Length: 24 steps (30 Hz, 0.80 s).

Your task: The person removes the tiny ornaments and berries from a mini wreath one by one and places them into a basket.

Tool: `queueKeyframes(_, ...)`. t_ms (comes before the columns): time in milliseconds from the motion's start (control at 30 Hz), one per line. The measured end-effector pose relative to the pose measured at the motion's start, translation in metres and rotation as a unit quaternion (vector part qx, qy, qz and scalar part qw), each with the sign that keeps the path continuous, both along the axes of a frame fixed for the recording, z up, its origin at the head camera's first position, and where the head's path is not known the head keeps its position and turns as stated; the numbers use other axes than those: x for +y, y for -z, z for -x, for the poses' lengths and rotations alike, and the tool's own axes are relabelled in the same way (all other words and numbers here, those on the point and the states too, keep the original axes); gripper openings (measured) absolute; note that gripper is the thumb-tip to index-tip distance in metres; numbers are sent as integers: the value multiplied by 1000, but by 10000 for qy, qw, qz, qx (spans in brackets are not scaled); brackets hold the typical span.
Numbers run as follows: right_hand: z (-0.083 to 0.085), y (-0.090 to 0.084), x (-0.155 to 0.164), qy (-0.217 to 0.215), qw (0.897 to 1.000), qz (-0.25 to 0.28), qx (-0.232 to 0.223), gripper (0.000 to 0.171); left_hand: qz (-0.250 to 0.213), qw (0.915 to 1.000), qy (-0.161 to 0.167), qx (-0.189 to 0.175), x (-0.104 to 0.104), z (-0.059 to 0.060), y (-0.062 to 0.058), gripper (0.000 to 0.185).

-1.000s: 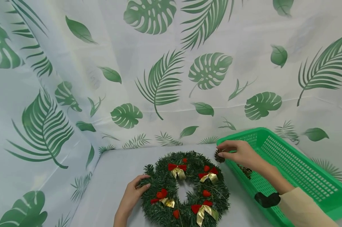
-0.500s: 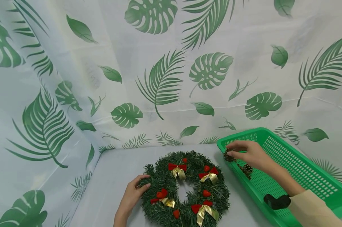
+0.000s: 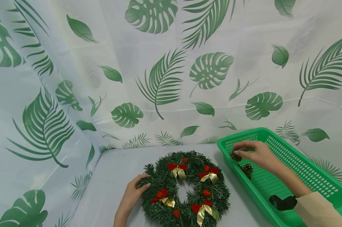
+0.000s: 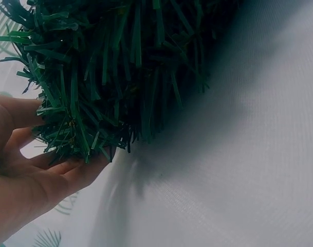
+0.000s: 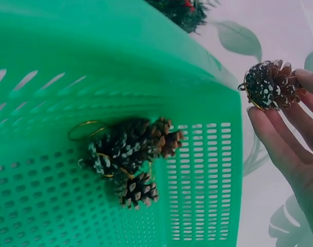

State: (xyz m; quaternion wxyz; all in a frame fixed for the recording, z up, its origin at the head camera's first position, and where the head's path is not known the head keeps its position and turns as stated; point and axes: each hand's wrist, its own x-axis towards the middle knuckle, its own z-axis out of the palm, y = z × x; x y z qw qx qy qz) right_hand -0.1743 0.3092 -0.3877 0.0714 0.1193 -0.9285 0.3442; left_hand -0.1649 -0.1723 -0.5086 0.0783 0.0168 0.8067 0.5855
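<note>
A green artificial wreath with red-and-gold bows and small red ornaments lies on the table. My left hand holds its left edge; in the left wrist view the thumb and fingers go round the green tufts. My right hand pinches a pinecone over the near left side of the green basket. The right wrist view shows this held pinecone with whitish flecks and a small wire loop. Several more pinecones with gold cord lie inside the basket.
The long perforated basket stands right of the wreath, its wall rising between the lying pinecones and the wreath. A white leaf-print cloth hangs behind and at the left. White cloth covers the table.
My right hand has moved to the right with the pinecone, from beside the wreath's upper right to above the basket's edge. My left hand and the wreath stay in place.
</note>
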Motion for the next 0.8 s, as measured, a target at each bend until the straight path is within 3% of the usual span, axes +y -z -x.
queueKeyframes(800, 6, 27, 28, 294, 9980, 54, -566, 34, 32, 10000, 36, -12, 0, -1, -3, 38)
